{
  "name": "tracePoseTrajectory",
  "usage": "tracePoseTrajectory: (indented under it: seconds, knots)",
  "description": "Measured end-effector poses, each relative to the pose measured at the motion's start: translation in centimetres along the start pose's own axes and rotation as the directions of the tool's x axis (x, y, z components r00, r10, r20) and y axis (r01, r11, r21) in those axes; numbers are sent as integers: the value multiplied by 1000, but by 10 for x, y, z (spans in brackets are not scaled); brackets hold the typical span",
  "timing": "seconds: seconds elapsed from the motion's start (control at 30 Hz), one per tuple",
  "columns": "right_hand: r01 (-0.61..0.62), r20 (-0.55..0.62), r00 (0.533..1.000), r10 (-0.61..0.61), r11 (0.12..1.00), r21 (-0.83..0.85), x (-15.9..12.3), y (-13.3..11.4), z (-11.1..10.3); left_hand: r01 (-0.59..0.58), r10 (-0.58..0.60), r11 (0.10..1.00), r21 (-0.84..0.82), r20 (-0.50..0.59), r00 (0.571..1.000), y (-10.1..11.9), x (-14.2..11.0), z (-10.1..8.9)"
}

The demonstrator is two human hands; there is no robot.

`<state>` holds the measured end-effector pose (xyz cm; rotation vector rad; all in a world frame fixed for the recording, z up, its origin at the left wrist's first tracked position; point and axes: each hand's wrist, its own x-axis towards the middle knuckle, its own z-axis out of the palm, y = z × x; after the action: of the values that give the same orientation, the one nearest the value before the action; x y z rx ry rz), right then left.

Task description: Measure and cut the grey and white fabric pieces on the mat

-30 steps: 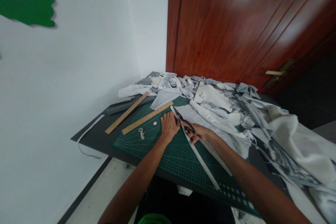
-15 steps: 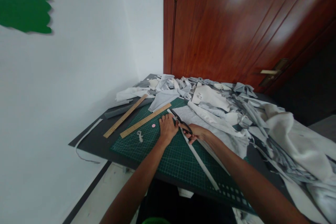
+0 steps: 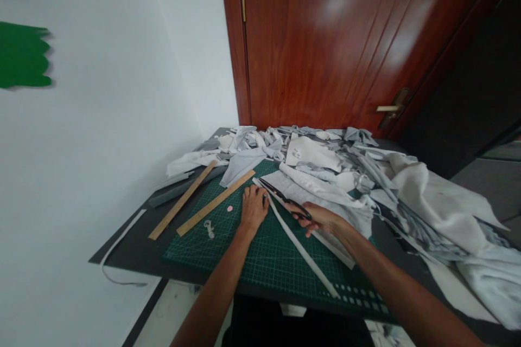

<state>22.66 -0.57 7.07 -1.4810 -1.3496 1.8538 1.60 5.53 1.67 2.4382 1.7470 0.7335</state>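
Observation:
My left hand (image 3: 253, 209) lies flat on the green cutting mat (image 3: 260, 263), its fingertips against a long white fabric strip (image 3: 301, 249). My right hand (image 3: 321, 218) grips black-handled scissors (image 3: 285, 200), whose blades point up and left along the strip's upper end. A wooden ruler (image 3: 215, 210) lies just left of my left hand, and a second one (image 3: 181, 200) lies beyond it, partly off the mat. A small pink disc (image 3: 230, 209) and a small white scrap (image 3: 209, 229) sit on the mat.
Heaps of white and grey fabric offcuts (image 3: 325, 165) cover the dark table (image 3: 126, 255) along the back and right. A white wall (image 3: 122, 119) rises at the left, and a reddish wooden door (image 3: 309, 38) with a brass handle (image 3: 388, 108) stands behind the table.
My view has swung right, so the table sits further left in the picture. Both hands stay in nearly the same places on the mat, with the scissors still in my right hand.

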Motion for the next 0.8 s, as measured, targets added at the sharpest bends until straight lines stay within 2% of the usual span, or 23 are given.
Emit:
tracePoseTrajectory:
  seconds: [0.07, 0.13, 0.2, 0.3, 0.43, 0.5, 0.57, 0.67, 0.73, 0.8]
  knots:
    - [92, -34, 995, -94, 994, -54, -35, 13, -9, -75, 76, 996, -43, 22, 997, 0, 2, -2]
    - [184, -159, 966, -204, 974, -135, -71, 30, -18, -161, 166, 985, -69, 78, 983, 1, 3, -5]
    - [159, -300, 925, -233, 955, -251, -104, 50, -26, -240, 250, 967, -83, 148, 957, 3, 4, -6]
    - [73, -536, 784, -313, 904, -421, -141, 82, -36, -310, 314, 949, -55, 210, 926, 6, 2, -8]
    - [-72, -692, 575, -436, 815, -575, -166, 123, -45, -294, 269, 950, 102, 206, 941, 5, 2, -23]
    - [-168, -731, 487, -478, 770, -615, -174, 140, -50, -223, 201, 959, 173, 135, 970, -3, 7, -41]
    - [-245, -748, 434, -502, 733, -634, -181, 153, -55, -132, 132, 968, 213, 14, 991, -17, 17, -64]
    - [-300, -753, 414, -511, 705, -643, -187, 164, -64, -44, 88, 963, 267, -155, 984, -44, 38, -104]
    - [-324, -763, 399, -509, 700, -637, -188, 166, -70, 70, 14, 956, 286, -279, 960, -62, 52, -126]
    - [-357, -778, 379, -502, 696, -623, -186, 167, -74, 154, -55, 947, 281, -331, 942, -75, 62, -141]
